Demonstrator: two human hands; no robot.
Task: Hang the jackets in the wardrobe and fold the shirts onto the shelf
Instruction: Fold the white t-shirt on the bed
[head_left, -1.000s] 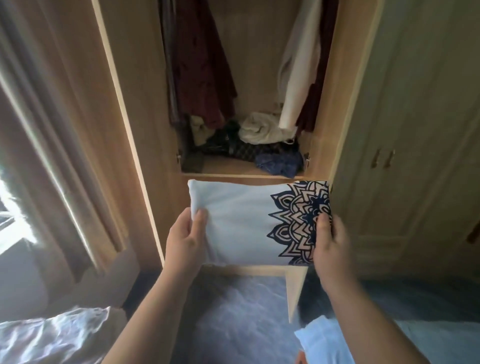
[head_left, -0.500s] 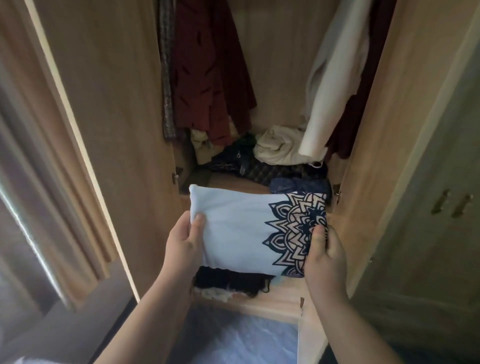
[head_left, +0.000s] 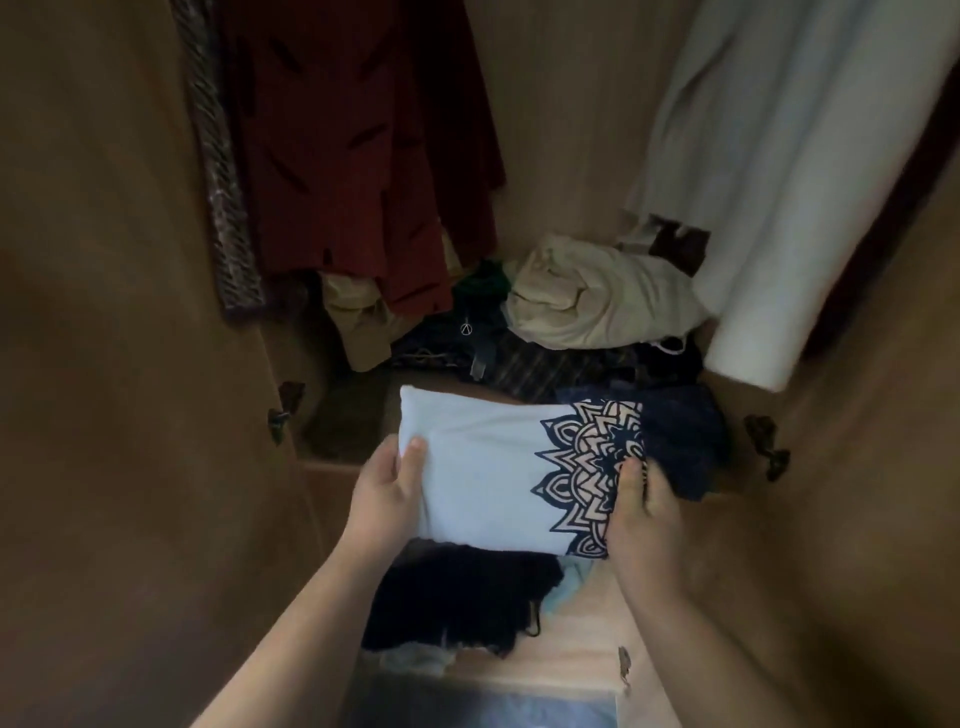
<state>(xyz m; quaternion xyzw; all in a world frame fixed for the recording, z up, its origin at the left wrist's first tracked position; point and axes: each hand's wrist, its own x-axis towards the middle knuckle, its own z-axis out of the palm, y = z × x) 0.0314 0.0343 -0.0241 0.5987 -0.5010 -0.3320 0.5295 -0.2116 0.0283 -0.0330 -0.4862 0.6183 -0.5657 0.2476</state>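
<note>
Both hands hold the folded shirt by its two short ends: the left hand pinches the plain end with the thumb on top, and the right hand grips the end with the dark mandala print. The shirt is between the hands, over the front edge of the shelf. Beyond the hands lies a heap of loose clothes, below them a black garment, and above hang a red jacket and a white garment
</note>
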